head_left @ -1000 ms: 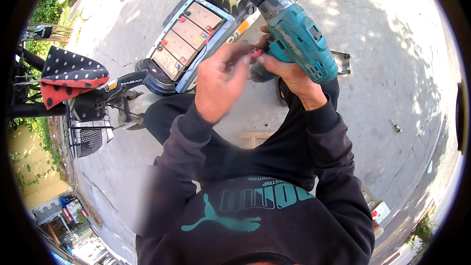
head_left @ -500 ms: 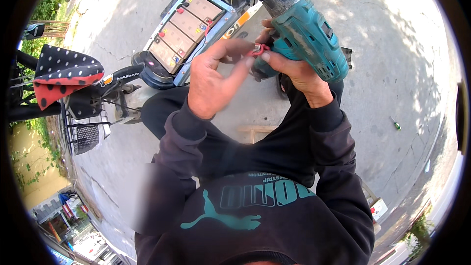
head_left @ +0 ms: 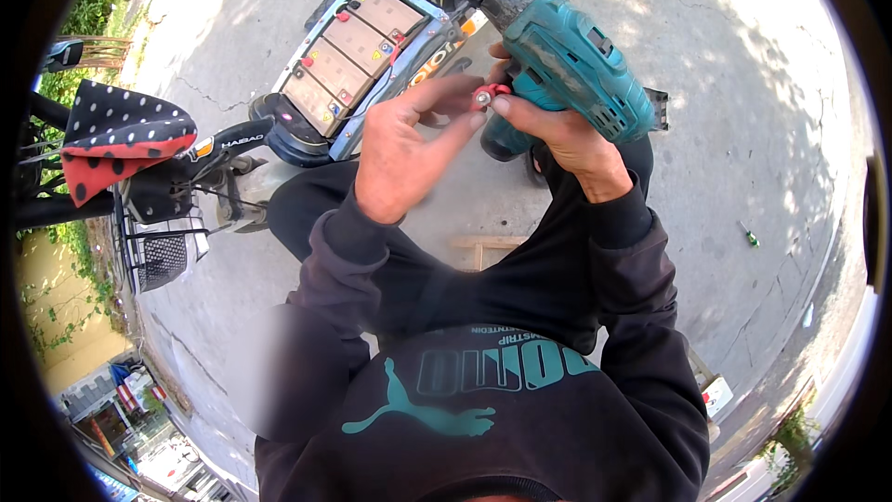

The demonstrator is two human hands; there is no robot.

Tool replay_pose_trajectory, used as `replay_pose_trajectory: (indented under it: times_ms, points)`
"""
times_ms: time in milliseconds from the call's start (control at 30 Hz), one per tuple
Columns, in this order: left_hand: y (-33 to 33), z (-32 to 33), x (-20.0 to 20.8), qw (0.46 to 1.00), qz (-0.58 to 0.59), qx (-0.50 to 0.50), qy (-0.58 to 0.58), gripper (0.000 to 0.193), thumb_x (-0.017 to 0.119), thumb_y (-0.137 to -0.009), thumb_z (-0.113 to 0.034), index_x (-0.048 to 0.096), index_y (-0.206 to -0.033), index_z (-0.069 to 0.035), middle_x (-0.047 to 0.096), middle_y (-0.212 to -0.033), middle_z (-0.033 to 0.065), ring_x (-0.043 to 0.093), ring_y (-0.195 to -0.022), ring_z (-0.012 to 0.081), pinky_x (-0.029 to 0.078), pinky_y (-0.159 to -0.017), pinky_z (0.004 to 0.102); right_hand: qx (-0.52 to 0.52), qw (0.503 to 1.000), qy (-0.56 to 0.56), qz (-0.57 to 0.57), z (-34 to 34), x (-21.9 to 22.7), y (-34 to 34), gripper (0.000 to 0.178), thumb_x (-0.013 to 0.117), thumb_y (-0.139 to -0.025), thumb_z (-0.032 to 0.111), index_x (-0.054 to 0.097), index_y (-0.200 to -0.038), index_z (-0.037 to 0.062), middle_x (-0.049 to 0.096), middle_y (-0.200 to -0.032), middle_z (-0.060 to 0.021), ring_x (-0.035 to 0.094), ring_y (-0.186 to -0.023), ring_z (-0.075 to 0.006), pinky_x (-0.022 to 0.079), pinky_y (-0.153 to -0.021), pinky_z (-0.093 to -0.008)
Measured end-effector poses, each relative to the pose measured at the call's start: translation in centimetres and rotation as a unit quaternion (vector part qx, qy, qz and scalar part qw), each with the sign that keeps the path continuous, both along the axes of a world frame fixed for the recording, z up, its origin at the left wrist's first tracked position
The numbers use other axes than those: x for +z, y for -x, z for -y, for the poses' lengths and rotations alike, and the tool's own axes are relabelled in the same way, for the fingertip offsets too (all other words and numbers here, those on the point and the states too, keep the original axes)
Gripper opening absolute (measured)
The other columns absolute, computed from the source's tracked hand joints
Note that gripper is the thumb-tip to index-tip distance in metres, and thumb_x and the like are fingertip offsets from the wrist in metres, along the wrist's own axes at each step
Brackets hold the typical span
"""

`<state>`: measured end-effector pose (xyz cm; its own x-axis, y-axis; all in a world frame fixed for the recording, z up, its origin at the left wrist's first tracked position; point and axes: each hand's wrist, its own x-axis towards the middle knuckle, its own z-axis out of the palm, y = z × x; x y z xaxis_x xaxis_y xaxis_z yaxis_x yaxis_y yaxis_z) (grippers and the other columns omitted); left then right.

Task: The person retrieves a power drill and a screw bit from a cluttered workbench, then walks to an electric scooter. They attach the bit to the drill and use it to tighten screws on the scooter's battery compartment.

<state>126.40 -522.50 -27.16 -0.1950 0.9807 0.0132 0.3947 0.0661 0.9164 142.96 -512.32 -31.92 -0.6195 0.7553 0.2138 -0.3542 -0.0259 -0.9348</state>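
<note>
My left hand pinches a small red-sleeved part with a silvery metal end, which looks like a wire terminal with a bolt. My right hand is wrapped around a teal cordless drill, whose black chuck points up and to the left. The right thumb tip touches the red-sleeved part, so both hands meet there. The drill hides most of the right fingers. Beyond the left hand lies an open battery compartment with several tan batteries and red terminal caps. A red wire runs along its right side.
At the left stands a bike with a polka-dot cover and a wire basket. A wooden stool edge shows between my knees. A small green-handled object lies on the concrete at the right.
The drill has shifted slightly down and left in my right hand. The red-sleeved part has turned a little, and its metal end now faces up more plainly.
</note>
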Motion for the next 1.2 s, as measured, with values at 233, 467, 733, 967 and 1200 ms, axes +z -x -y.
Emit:
replay_pose_trajectory:
  times_ms: [233, 467, 733, 967, 1200]
  points:
    - [-0.6, -0.3, -1.5, 0.987, 0.146, 0.064, 0.011, 0.023, 0.07, -0.089, -0.008, 0.068, -0.109, 0.004, 0.072, -0.094, 0.0079, 0.065, -0.086, 0.0106, 0.052, -0.078, 0.026, -0.016, 0.997, -0.027, 0.068, 0.3, -0.9, 0.4, 0.043, 0.07, -0.084, -0.002, 0.059, -0.125, 0.0005, 0.065, -0.101, -0.0038, 0.062, -0.094, -0.0108, 0.049, -0.087, -0.0249]
    - [-0.3, -0.3, -2.7, 0.981, 0.183, 0.062, 0.033, 0.026, 0.069, -0.092, -0.008, 0.063, -0.113, 0.008, 0.07, -0.101, 0.0092, 0.065, -0.087, 0.0129, 0.053, -0.082, 0.0267, -0.005, 0.996, 0.022, 0.088, 0.6, -1.2, 0.6, 0.043, 0.071, -0.083, -0.001, 0.059, -0.125, 0.0007, 0.065, -0.102, -0.0034, 0.062, -0.095, -0.01, 0.05, -0.087, -0.0247]
    - [0.6, 0.2, -2.3, 0.987, 0.145, 0.057, 0.043, 0.026, 0.07, -0.091, -0.006, 0.063, -0.112, 0.007, 0.07, -0.1, 0.008, 0.064, -0.086, 0.0113, 0.053, -0.082, 0.0264, 0.005, 0.998, 0.006, 0.061, 0.5, -1.3, 0.8, 0.043, 0.075, -0.082, 0.001, 0.06, -0.122, 0.0012, 0.065, -0.102, -0.0035, 0.063, -0.094, -0.01, 0.051, -0.085, -0.0251]
    - [0.3, 0.0, -2.8, 0.996, 0.057, 0.06, 0.018, 0.017, 0.071, -0.089, -0.011, 0.069, -0.102, -0.001, 0.071, -0.091, 0.0056, 0.062, -0.078, 0.0094, 0.048, -0.069, 0.026, -0.029, 0.991, -0.058, 0.117, 0.6, -1.8, 0.9, 0.037, 0.071, -0.084, 0.001, 0.061, -0.12, 0.0014, 0.066, -0.098, -0.002, 0.062, -0.089, -0.0087, 0.05, -0.082, -0.0241]
    - [-0.3, -0.2, -3.0, 0.994, -0.069, 0.077, -0.026, 0.019, 0.072, -0.089, -0.007, 0.066, -0.103, 0.004, 0.071, -0.091, 0.0048, 0.057, -0.073, 0.0049, 0.048, -0.066, 0.0215, -0.061, 0.984, -0.104, 0.128, 0.9, -2.3, 1.4, 0.03, 0.069, -0.084, 0.001, 0.064, -0.114, 0.0012, 0.068, -0.091, -0.0027, 0.061, -0.084, -0.0088, 0.05, -0.076, -0.0249]
